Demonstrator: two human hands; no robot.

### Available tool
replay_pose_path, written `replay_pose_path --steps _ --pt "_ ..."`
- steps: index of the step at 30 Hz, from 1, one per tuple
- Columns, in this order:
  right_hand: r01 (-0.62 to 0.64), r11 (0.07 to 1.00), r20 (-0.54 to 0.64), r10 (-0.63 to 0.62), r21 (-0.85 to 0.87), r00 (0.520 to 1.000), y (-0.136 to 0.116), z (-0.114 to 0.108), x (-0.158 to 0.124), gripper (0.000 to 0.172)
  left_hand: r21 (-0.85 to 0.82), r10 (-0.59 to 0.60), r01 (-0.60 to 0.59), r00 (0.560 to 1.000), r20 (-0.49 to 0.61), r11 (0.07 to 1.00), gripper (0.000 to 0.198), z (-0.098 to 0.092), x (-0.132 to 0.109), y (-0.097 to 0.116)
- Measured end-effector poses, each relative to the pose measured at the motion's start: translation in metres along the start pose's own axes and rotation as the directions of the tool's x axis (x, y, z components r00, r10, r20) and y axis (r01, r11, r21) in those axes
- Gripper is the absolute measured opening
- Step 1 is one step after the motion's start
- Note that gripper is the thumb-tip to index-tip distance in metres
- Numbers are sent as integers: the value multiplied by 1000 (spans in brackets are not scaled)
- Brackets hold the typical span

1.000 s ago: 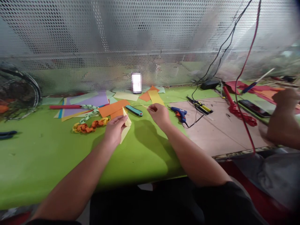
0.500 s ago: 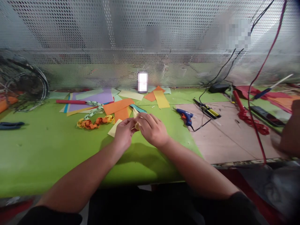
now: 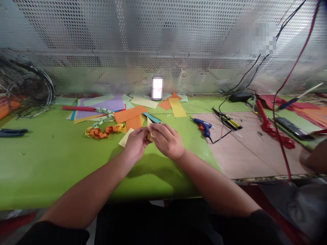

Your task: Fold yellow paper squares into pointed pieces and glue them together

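Two hands, one left hand (image 3: 136,144) and one right hand (image 3: 167,141), on one folded yellow paper (image 3: 150,131). One paper chain (image 3: 104,131), one hot glue gun (image 3: 203,127), one teal utility knife (image 3: 152,118), one pair of blue-handled pliers (image 3: 12,132), one black power adapter (image 3: 240,97), one phone (image 3: 293,128). Loose coloured paper sheets (image 3: 130,114): about ten, perhaps more, with overlaps hampering an exact count.

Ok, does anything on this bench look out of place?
A red cord hangs down from above and runs across the pinkish work board, over its front edge, looking stray among the craft things.
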State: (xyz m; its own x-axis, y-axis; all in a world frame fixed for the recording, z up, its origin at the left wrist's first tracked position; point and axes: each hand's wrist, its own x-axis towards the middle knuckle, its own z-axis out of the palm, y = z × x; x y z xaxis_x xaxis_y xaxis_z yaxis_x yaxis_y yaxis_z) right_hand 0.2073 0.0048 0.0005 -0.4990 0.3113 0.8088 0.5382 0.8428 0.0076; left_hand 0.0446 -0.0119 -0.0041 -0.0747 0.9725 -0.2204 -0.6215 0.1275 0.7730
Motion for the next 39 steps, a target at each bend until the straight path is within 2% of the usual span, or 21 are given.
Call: replay_pose_path --steps 13,17,23,26,29,31,35,37,39 --pt "-104 990 122 93 92 988 -3 -2 8 25 1 74 -74 997 4 997 28 -6 6 -5" --pt "-98 990 187 79 97 979 -5 -3 10 29 -17 59 -59 998 -14 998 29 -5 7 -4" --pt "-113 990 199 94 86 975 -4 -5 11 39 -68 61 -58 997 42 996 24 -4 5 1" --pt "-143 981 194 116 134 974 0 -6 11 39 -58 69 -61 987 142 996 24 -5 3 5" --pt "-187 937 113 160 295 981 4 -7 10 41 4 92 -96 969 230 995 32 -4 0 9" --pt "-214 898 81 198 385 977 5 -9 10 44 43 105 -117 969 222 992 35 -3 -1 10" --pt "-282 848 119 257 449 959 3 -10 11 45 109 137 -160 973 187 981 33 -2 0 10" --pt "-351 792 139 327 499 935 2 -9 11 40 135 151 -177 971 183 975 34 -3 1 9" --pt "-473 650 163 478 596 863 4 -6 11 33 170 156 -186 972 178 968 36 -6 4 8"
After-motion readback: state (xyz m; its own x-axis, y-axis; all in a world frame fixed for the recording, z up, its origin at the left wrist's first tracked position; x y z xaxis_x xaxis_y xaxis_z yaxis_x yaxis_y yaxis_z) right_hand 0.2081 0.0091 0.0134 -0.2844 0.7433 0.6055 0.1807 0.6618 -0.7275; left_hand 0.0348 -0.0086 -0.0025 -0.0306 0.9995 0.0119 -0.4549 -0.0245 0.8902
